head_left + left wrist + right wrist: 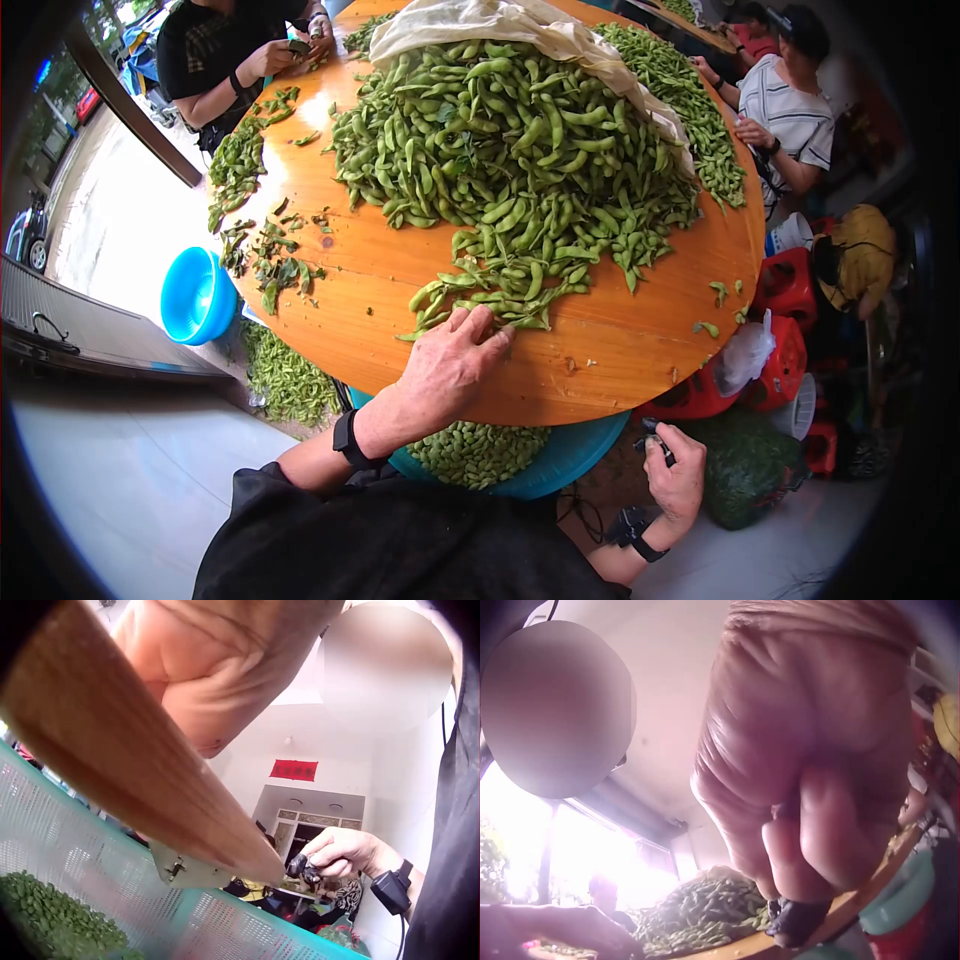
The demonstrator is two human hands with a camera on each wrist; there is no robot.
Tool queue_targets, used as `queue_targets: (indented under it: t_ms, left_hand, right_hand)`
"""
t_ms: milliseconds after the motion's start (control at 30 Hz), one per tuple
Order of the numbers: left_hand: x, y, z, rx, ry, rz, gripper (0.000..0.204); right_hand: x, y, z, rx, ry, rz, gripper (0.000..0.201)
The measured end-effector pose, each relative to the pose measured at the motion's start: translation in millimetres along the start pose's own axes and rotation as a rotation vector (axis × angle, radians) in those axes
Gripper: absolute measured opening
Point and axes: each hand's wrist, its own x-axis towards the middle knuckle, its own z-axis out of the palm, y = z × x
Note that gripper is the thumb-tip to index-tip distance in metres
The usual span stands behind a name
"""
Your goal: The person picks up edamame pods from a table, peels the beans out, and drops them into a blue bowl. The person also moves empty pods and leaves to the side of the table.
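Observation:
My left hand [450, 365] reaches over the near table edge, its bent fingers touching the front of a large heap of green pods [520, 130]; the fingertips are partly hidden. In the right wrist view the left hand [562, 930] lies low beside the pods [705, 907]. Off the table's near right edge, my right hand [678, 475] is curled round a small black object [655, 435]. The same black object [301, 866] shows at the fingertips in the left wrist view. Below the table edge, a teal basket [590, 450] holds shelled green beans [478, 450].
The round wooden table [350, 290] carries a pale cloth [480, 20] behind the heap and leafy scraps [285, 270] at left. A blue basin [195, 295] stands beyond its left side. Red stools [785, 290] are at right. Several people sit or stand around the table.

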Motion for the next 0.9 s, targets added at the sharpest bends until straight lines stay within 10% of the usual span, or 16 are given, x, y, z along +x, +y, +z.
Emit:
queue_targets:
  t_ms: [167,367,467,833,900]
  left_hand:
    - [3.7,-7.7,-2.9,0.073,-0.052,-0.052,0.037]
    - [3.7,7.1,6.1,-0.486,0.104,-0.037,0.020]
    - [-6.0,14.4,10.9,-1.141,-0.268,-0.489,0.020]
    - [-14.0,26.0,13.9,-0.948,0.001,-0.395,0.019]
    - [-12.9,23.0,6.6,-1.474,-0.279,-0.710,0.017]
  right_hand:
    - [16.2,-19.4,23.3,0.095,-0.028,-0.094,0.015]
    - [35.7,-51.5,75.7,0.588,0.037,-0.034,0.014]
    - [43.4,-73.1,90.1,0.877,-0.058,0.031,0.021]
    - [48.3,-79.2,93.5,0.946,-0.174,0.009,0.023]
    - [47.9,-69.5,96.0,1.069,-0.210,0.022,0.022]
